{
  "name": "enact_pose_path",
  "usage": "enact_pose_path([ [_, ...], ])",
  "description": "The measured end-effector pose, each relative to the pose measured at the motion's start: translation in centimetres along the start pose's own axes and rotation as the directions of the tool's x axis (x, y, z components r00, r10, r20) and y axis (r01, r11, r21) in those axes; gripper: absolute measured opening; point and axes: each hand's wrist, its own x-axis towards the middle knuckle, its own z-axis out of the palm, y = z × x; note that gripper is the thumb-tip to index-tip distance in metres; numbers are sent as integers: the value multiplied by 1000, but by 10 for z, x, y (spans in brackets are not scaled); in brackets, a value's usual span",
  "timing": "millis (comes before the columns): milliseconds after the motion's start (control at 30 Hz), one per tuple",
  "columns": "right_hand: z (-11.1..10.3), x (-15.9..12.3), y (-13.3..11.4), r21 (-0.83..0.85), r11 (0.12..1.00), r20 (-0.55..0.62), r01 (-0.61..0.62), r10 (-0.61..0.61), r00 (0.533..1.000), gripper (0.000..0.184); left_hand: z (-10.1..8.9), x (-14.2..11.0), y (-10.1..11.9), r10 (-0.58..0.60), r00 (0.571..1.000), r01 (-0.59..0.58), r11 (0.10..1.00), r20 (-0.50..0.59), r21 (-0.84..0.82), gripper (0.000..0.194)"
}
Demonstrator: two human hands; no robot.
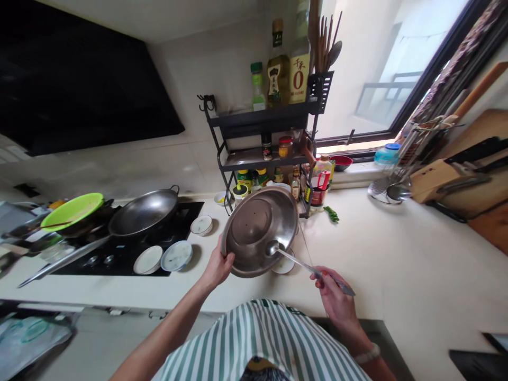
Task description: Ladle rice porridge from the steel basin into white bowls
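Observation:
A wide stainless steel basin (254, 217) is held tilted over the counter, its inside facing me. My left hand (219, 266) grips its lower left rim, thumb on the inner side. In my right hand (335, 293) is a long-handled metal spoon (293, 258); the fingers are closed round the handle. The spoon's bowl lies against or just above the basin's inside, near the lower right. A few dark specks show on the basin's surface. Partly hidden below the basin, a small bowl (283, 264) stands on the counter.
Several filled bowls (177, 256) stand on and beside the black cooktop (186, 217) at left, where a wok (145, 212) and a green basin (72, 210) also sit. A seasoning rack (262, 114) rises behind. A knife block (432, 180) is at right.

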Motion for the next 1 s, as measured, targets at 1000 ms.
enact_pose_path([
  [1000, -59, 5, 47, 142, 981, -164, -129, 152, 975, 23, 10, -19, -16, 520, 797, -589, 781, 306, 207, 85],
])
